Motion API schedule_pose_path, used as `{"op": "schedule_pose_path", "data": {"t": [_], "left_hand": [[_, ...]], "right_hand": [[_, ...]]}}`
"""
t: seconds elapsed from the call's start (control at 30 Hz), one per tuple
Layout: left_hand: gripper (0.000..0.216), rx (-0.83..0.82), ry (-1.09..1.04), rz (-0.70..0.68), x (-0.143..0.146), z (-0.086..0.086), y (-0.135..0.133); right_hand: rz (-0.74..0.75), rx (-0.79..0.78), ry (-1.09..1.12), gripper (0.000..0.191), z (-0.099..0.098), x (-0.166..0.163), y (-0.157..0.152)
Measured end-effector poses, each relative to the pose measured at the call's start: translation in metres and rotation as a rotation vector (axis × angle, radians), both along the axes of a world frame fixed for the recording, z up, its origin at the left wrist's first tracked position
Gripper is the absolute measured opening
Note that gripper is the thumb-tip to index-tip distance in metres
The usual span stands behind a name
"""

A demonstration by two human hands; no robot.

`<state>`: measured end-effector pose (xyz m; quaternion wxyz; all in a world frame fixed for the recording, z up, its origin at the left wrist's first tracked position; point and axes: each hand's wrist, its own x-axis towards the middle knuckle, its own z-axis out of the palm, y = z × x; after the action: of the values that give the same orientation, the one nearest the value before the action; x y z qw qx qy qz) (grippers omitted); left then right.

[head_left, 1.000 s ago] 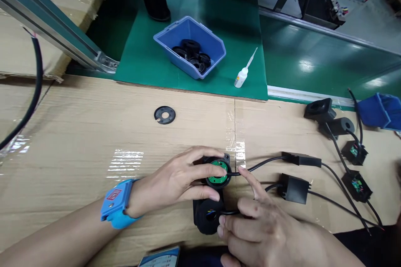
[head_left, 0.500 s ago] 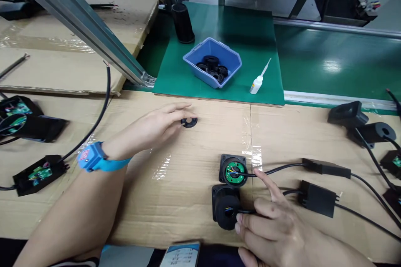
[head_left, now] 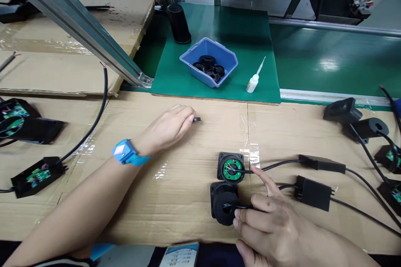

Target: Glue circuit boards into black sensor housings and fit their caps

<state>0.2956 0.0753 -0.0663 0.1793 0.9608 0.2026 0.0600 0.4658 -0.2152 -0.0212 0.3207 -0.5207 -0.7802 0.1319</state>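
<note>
The left hand (head_left: 169, 127) curls its fingers (head_left: 187, 116) over a black ring (head_left: 197, 119) mid-tabletop, grip unclear, while the right hand (head_left: 269, 221) pinches a housing's (head_left: 221, 200) cable (head_left: 243, 207) near the front edge; lifting the ring likely needs a thin-rim pinch.

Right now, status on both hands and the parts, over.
Left hand fingertips over flat black ring, grip unclear. Right hand index on cable at green-board housing, other fingers at lead of lower housing. Blue bin and glue bottle apart, on green mat.
</note>
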Motion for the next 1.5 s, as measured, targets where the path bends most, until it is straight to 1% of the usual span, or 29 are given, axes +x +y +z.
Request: {"op": "schedule_pose_path", "data": {"t": [0.1, 0.17, 0.2, 0.27, 0.37, 0.43, 0.53, 0.6, 0.67, 0.7, 0.77, 0.8, 0.87, 0.97, 1.07, 1.23, 1.33, 1.43, 1.5], "left_hand": [[0.048, -0.039, 0.105, -0.043, 0.024, 0.004, 0.017], [0.045, -0.038, 0.175, -0.071, 0.036, 0.006, 0.025], [0.042, -0.021, 0.195, -0.063, 0.039, 0.008, 0.027], [0.042, 0.033, 0.203, 0.008, 0.04, 0.01, 0.023], [0.056, 0.096, 0.184, 0.142, 0.031, 0.01, 0.009], [0.056, 0.105, 0.171, 0.158, 0.023, 0.009, -0.001], [0.045, 0.063, 0.062, 0.076, 0.015, 0.014, -0.017], [0.04, -0.021, -0.086, 0.002, 0.013, 0.026, -0.032], [0.039, -0.116, -0.225, -0.094, 0.012, 0.043, -0.052], [0.041, -0.149, -0.256, -0.145, 0.011, 0.051, -0.063], [0.047, -0.166, -0.281, -0.237, 0.011, 0.062, -0.084], [0.048, -0.164, -0.27, -0.264, 0.011, 0.064, -0.094], [0.045, -0.148, -0.25, -0.293, 0.012, 0.063, -0.108], [0.042, -0.126, -0.225, -0.297, 0.017, 0.055, -0.119], [0.044, -0.045, -0.208, -0.282, 0.021, 0.05, -0.122], [0.046, 0.116, -0.121, -0.282, 0.023, 0.052, -0.128], [0.048, 0.164, -0.109, -0.298, 0.024, 0.053, -0.131], [0.046, 0.178, -0.11, -0.356, 0.026, 0.053, -0.128], [0.046, 0.203, -0.104, -0.384, 0.027, 0.053, -0.126]], "right_hand": [[-0.01, 0.011, -0.012, 0.006, 0.0, 0.0, 0.001], [-0.017, 0.023, -0.008, 0.005, -0.001, 0.0, 0.002], [-0.013, 0.027, -0.01, 0.005, -0.002, 0.0, 0.002], [-0.012, 0.026, -0.016, 0.005, -0.002, 0.0, 0.001], [-0.009, 0.01, -0.034, 0.005, 0.0, 0.001, 0.0], [-0.008, 0.018, -0.038, 0.008, 0.0, 0.002, -0.001], [0.007, 0.026, -0.062, 0.012, 0.0, 0.004, -0.001], [0.03, 0.011, -0.086, 0.013, -0.001, 0.006, -0.001], [0.056, 0.0, -0.096, 0.012, -0.002, 0.009, -0.001], [0.07, 0.002, -0.093, 0.011, -0.002, 0.009, -0.001], [0.083, 0.011, -0.08, 0.01, -0.003, 0.011, 0.0], [0.084, 0.016, -0.073, 0.01, -0.004, 0.011, 0.0], [0.075, 0.021, -0.058, 0.011, -0.005, 0.011, 0.0], [0.077, 0.017, -0.068, 0.013, -0.007, 0.01, -0.002], [0.084, 0.011, -0.091, 0.013, -0.008, 0.011, -0.004], [0.087, 0.023, -0.091, 0.017, -0.01, 0.013, -0.004], [0.094, 0.012, -0.097, 0.018, -0.01, 0.012, -0.004], [0.094, 0.008, -0.103, 0.018, -0.009, 0.011, -0.003], [0.085, 0.042, -0.076, 0.024, -0.007, 0.011, -0.002]]}}
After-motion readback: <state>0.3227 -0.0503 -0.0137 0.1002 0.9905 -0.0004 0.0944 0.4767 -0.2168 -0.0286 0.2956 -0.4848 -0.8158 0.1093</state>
